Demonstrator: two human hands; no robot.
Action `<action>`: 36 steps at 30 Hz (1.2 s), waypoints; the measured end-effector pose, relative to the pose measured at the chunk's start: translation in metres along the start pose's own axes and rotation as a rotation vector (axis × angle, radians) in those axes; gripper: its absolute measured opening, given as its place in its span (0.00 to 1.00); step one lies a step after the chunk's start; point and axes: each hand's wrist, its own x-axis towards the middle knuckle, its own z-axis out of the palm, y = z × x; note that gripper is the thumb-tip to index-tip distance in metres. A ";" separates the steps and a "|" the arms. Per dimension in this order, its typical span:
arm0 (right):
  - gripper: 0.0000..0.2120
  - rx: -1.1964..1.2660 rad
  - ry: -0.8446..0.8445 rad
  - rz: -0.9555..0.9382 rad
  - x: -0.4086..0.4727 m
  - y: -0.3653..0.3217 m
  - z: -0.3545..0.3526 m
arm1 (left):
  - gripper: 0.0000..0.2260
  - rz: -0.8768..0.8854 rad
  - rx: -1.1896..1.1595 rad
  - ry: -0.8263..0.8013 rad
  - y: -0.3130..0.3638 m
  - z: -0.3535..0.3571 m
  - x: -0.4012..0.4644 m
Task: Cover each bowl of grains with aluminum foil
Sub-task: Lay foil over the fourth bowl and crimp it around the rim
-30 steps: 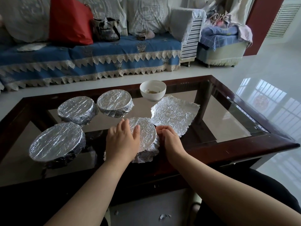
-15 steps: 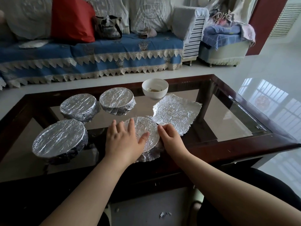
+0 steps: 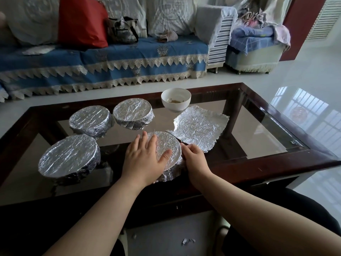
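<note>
Fourth bowl [image 3: 167, 154] is under foil at the near edge of the glass table [image 3: 258, 137], just in from the dark wood frame, and both hands are on it. The left hand [image 3: 145, 157] lies flat across the foil top, fingers straight and spread, thumb out over the middle, pressing down. The right hand [image 3: 193, 157] sits against the bowl's right side with its fingers curled in on the foil skirt, apparently pinching it to the wall; the fingertips themselves are hidden. Touching that bowl on the far right lies a loose foil sheet [image 3: 201, 128], flat and crinkled, and beyond it, toward the far edge, stands the one uncovered white bowl [image 3: 176, 101] with a little grain in the bottom. Three wrapped bowls sit to the left: near left [image 3: 69, 157], far left [image 3: 89, 120], and far centre [image 3: 132, 116]. The risks from here, as I read it: press too hard on the flat top and the thin foil could tear or sag into the grain; tug the skirt sideways and the bowl could slide on the smooth glass toward the near frame. The loose sheet is touching, so a careless elbow could drag it along.
</note>
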 end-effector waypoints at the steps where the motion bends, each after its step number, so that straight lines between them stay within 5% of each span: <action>1: 0.15 0.009 0.007 0.012 0.000 -0.001 0.001 | 0.43 -0.001 -0.003 0.007 0.000 0.000 0.000; 12: 0.04 0.158 -0.022 0.098 0.001 -0.001 0.005 | 0.45 0.004 -0.007 0.076 0.001 0.004 0.000; 22: 0.14 0.069 -0.061 0.053 -0.002 -0.008 0.006 | 0.37 0.022 -0.007 0.058 0.000 0.003 0.000; 26: 0.08 0.185 -0.141 0.091 -0.005 -0.018 0.000 | 0.33 0.019 0.009 0.051 0.002 0.001 -0.001; 36: 0.07 -0.041 -0.034 -0.129 -0.008 -0.003 -0.002 | 0.31 -0.050 -0.137 -0.066 0.007 -0.016 -0.005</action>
